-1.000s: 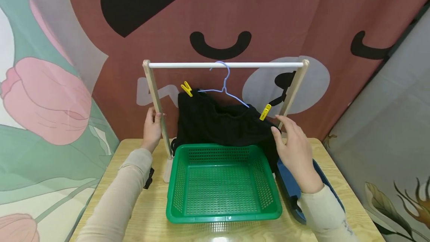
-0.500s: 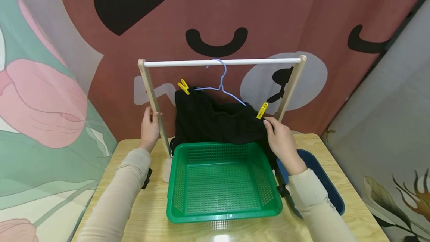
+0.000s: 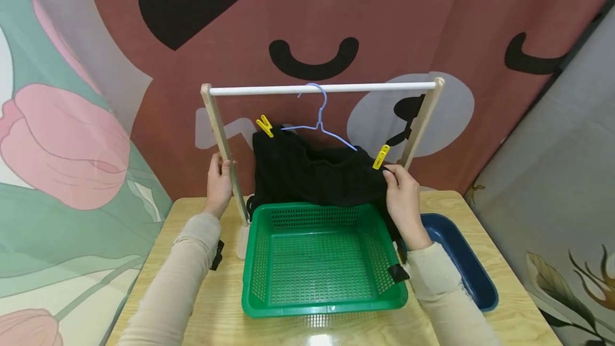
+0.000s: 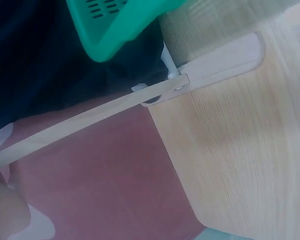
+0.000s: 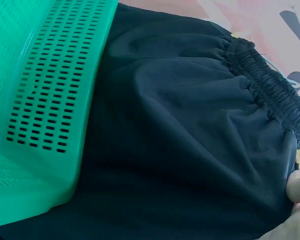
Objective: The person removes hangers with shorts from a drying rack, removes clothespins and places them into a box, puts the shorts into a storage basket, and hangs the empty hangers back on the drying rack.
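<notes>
A black garment with a gathered elastic waistband (image 5: 267, 87) hangs from a light-blue hanger (image 3: 320, 120), hooked over the rack's white bar (image 3: 269, 90). Yellow clothespins (image 3: 265, 126) sit at its two upper corners. My left hand (image 3: 219, 186) grips the left wooden post of the clothes rack (image 3: 222, 138). At the garment's upper right corner, just below the right clothespin (image 3: 381, 157), my right hand (image 3: 402, 196) pinches the cloth. The right wrist view shows thumb and fingers partly, at the cloth's edge. The garment's lower part is hidden behind the green basket.
A green perforated basket (image 3: 324, 309) stands on the wooden table in front of the rack. To its right, partly behind my right forearm, lies a dark blue tray (image 3: 458, 252). The rack's flat foot (image 4: 225, 62) rests on the tabletop. A printed curtain (image 3: 312, 15) hangs close behind.
My right hand has moved in from the right, closed its fingers and taken hold of the garment's upper right corner. My left hand stays on the post.
</notes>
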A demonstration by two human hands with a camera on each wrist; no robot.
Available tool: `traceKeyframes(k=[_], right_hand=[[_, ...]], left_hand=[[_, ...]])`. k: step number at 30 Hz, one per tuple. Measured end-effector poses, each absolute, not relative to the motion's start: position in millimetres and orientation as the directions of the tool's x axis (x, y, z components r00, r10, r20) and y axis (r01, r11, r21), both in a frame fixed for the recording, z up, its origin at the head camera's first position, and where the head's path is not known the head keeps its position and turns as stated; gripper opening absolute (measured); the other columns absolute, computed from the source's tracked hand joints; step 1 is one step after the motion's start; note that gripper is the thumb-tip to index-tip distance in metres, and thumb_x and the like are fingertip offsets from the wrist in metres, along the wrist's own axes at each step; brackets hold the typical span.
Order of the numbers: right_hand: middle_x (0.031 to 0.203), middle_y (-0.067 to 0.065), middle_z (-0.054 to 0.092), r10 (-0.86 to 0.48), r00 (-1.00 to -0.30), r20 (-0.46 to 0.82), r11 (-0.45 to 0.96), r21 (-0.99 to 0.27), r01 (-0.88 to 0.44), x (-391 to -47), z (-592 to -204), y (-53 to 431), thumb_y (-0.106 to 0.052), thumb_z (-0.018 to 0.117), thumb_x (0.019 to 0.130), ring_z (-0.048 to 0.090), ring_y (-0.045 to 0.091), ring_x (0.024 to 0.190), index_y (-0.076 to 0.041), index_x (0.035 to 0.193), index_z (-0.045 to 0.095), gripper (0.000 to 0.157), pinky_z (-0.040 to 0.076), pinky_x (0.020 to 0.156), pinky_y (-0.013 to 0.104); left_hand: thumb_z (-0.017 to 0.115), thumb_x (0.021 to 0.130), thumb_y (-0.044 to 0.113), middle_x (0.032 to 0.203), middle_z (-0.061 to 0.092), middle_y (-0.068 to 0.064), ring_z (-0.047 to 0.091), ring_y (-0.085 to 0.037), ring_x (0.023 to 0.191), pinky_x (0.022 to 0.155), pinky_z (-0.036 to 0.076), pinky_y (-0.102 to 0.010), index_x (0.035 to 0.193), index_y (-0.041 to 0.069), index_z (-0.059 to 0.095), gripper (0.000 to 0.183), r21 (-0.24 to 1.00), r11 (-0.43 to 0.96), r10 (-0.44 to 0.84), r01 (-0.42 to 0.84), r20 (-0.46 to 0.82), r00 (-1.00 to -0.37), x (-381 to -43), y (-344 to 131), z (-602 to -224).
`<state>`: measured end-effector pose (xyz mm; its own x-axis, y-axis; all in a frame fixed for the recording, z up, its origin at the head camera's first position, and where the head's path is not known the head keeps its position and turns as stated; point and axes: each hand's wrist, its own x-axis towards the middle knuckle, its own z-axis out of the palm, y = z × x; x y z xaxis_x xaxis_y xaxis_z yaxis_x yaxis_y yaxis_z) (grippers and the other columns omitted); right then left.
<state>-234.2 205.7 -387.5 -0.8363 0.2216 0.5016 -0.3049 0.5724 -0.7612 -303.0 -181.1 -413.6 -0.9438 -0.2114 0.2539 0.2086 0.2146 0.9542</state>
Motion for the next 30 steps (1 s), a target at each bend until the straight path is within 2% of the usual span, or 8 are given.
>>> traceKeyframes(k=[8, 17, 25, 30], right_hand=[[0.105, 0.024, 0.067, 0.271, -0.805, 0.527, 0.539, -0.776, -0.327, -235, -382, 205, -0.007, 0.056, 0.100, 0.061, 0.036, 0.096, 0.007, 0.102, 0.066, 0.017, 0.043, 0.081, 0.039], [0.100, 0.024, 0.068, 0.302, -0.756, 0.581, 0.548, -0.754, -0.361, -239, -358, 205, -0.007, 0.057, 0.100, 0.061, 0.032, 0.096, 0.008, 0.100, 0.066, 0.018, 0.040, 0.079, 0.029], [0.103, 0.024, 0.069, 0.315, -0.716, 0.623, 0.574, -0.726, -0.378, -229, -325, 208, -0.007, 0.057, 0.100, 0.061, 0.030, 0.096, 0.010, 0.103, 0.067, 0.020, 0.040, 0.078, 0.021], [0.102, 0.022, 0.069, 0.307, -0.710, 0.634, 0.593, -0.711, -0.379, -221, -308, 213, -0.009, 0.057, 0.100, 0.056, 0.009, 0.087, 0.010, 0.103, 0.068, 0.022, 0.039, 0.076, 0.018]], left_hand=[[0.037, 0.107, 0.026, 0.128, 0.051, -0.030, 0.050, -0.040, 0.122, 0.103, 0.037, -0.051, 0.137, 0.002, 0.042, 0.039, 0.955, 0.190, -0.231, 0.227, 0.268, -0.935, -306, -180, -415], [0.040, 0.107, 0.025, 0.126, 0.053, -0.030, 0.050, -0.044, 0.120, 0.101, 0.039, -0.050, 0.137, 0.002, 0.044, 0.038, 0.954, 0.186, -0.233, 0.235, 0.275, -0.933, -306, -182, -417], [0.037, 0.107, 0.028, 0.130, 0.050, -0.028, 0.049, -0.037, 0.122, 0.105, 0.036, -0.051, 0.138, 0.004, 0.041, 0.040, 0.958, 0.178, -0.223, 0.224, 0.262, -0.939, -306, -182, -415], [0.037, 0.107, 0.027, 0.132, 0.050, -0.029, 0.048, -0.036, 0.124, 0.106, 0.036, -0.051, 0.139, 0.004, 0.041, 0.039, 0.960, 0.183, -0.222, 0.212, 0.250, -0.942, -305, -182, -414]])
